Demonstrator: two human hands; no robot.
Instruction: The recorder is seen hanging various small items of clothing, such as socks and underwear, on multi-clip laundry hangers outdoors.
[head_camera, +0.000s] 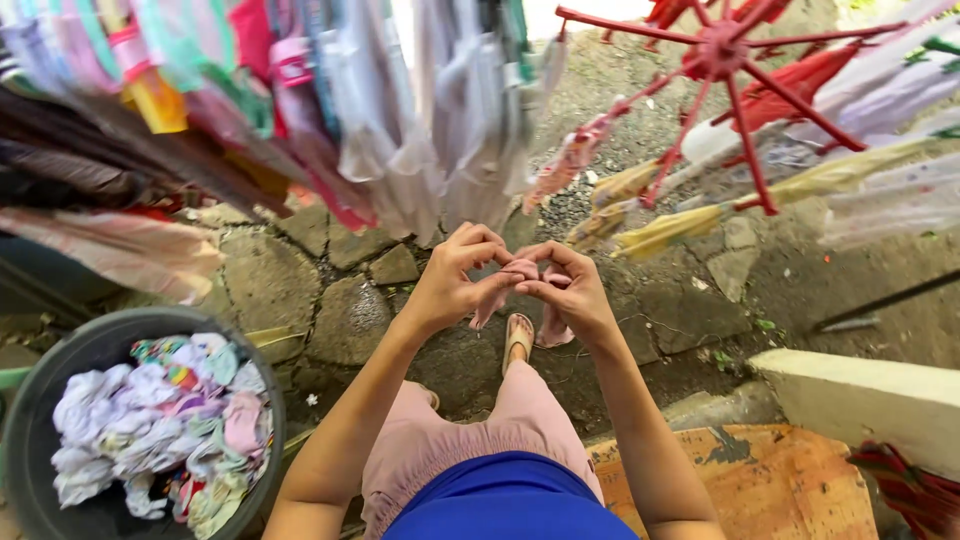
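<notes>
Stone paving (340, 300), cracked, underfoot; hung laundry (300, 110) along the upper left, blurred; red spoked drying rack (722, 50) upper right, its top cut off by the frame, pale items pegged to it; dark round basin (60, 370) lower left, holding a heap of small wet-looking garments (165, 425); left hand (450, 285) and right hand (575, 290), both pinching one small pink cloth (520, 272) between them at chest height, above a sandalled foot; the cloth judged light, soft and limp, best taken by its upper edge; its kind hard to tell, mostly hidden by fingers.
</notes>
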